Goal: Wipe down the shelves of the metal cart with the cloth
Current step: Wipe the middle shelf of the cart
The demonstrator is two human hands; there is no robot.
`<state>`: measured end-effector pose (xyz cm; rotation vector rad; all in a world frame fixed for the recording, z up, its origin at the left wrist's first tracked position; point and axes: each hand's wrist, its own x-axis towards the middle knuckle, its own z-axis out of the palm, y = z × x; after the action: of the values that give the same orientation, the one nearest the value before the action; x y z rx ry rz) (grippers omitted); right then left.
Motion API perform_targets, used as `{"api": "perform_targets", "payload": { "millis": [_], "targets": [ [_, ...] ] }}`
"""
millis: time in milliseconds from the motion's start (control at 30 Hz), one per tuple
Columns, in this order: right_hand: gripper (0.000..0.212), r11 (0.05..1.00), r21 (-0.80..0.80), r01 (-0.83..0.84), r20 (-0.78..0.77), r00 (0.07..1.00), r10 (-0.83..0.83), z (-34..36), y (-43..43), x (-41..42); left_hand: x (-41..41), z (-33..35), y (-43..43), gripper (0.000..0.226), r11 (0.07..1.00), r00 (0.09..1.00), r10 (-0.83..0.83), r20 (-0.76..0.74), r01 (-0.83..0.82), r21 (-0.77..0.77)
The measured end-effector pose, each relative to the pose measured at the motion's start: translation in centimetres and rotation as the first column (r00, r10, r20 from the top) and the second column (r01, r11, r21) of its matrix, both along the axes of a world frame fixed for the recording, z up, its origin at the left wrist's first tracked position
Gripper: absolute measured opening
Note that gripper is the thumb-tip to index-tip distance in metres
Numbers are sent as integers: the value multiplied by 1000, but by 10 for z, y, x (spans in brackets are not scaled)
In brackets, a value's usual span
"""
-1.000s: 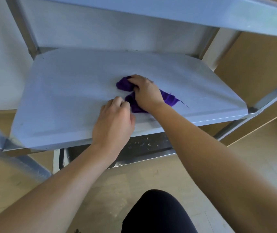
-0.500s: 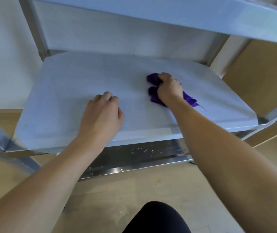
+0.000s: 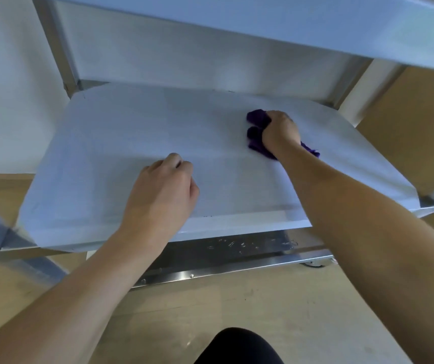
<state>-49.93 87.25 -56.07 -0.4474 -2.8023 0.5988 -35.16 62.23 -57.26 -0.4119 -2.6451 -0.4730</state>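
The right hand (image 3: 280, 134) is gripping the purple cloth (image 3: 256, 127), its fingers curled round the bunched fabric, and is pressing it down onto the middle shelf (image 3: 110, 132) of the metal cart, toward the shelf's right rear part. A tail of the cloth is sticking out behind the wrist, lying flat on the metal. The left hand (image 3: 163, 190) is resting on the same shelf near its front edge, well apart from the cloth, with its fingers curled under and holding nothing (the fingertips are hidden beneath the knuckles). Above both hands the upper shelf (image 3: 289, 24) is running across the top of the view. Below the front lip, the bottom shelf (image 3: 236, 249) is showing as a darker strip with small glinting specks on it. The cart is standing on a pale wooden floor (image 3: 263, 306), against a white wall (image 3: 5, 88).
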Motion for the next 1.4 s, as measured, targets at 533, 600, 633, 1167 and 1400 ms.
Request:
{"api": "perform_targets", "payload": {
  "millis": [533, 600, 633, 1167, 1400],
  "targets": [
    [38, 960, -162, -227, -51, 974, 222, 4, -46, -35, -2, -2, -3, 4, 1000, 1000, 7, 6, -7, 6],
    [42, 985, -132, -112, -7, 994, 112, 6, -13, -47, -2, -2, -1, 2, 1000, 1000, -2, -9, 2, -4],
    [42, 993, -119, -29, -2, 1000, 29, 4, -1, -58, -3, -1, 1, 2, 1000, 1000, -5, -16, 5, -8],
    [34, 862, -166, -479, -35, 876, 481, 11, -132, -53, 0, -1, 5, 7, 1000, 1000, 21, 21, -21, 5],
    [43, 995, -102, 17, -23, 1000, -20, 4, -20, -71, -7, -2, 10, 3, 1000, 1000, 0, -26, 0, 0]
  ]
}}
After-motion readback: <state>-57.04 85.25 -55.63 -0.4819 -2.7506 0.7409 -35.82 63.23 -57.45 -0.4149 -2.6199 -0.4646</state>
